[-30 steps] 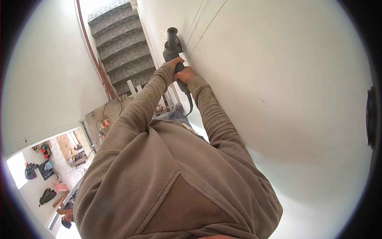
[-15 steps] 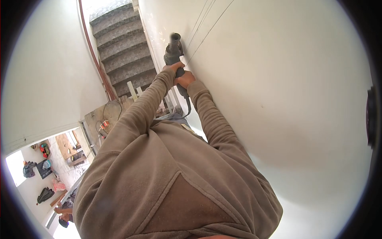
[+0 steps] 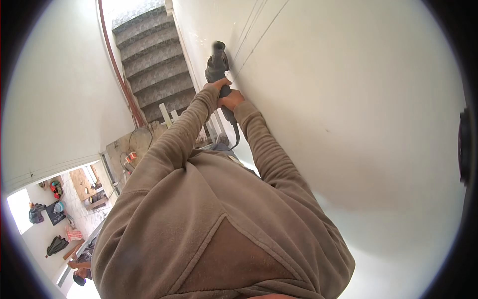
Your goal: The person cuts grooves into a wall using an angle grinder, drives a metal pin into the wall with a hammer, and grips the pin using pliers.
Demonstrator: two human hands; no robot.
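Power tool (image 3: 215,71) sits a touch lower in view than a second ago, right by the wall (image 3: 348,109), left hand (image 3: 218,84) and right hand (image 3: 232,99) both wrapped round it. Lines (image 3: 262,40) already mark the wall; no telling what's left.

Upper garment, one: a loose brown sweatshirt of soft, matte cloth (image 3: 149,234) is covering the torso and both arms. Front inset, one: a triangular panel of smoother, slightly redder brown cloth (image 3: 234,259) is narrowing to a point toward the hem; raised, rolled seams (image 3: 199,251) are bordering it. Left sleeve (image 3: 172,142): long, brown, is bunching into close ring-like folds along the forearm. Right sleeve (image 3: 271,149): long, brown, is creasing likewise down to the wrist. Left hand (image 3: 219,84) and right hand (image 3: 232,99): both are showing bare beyond the cuffs.
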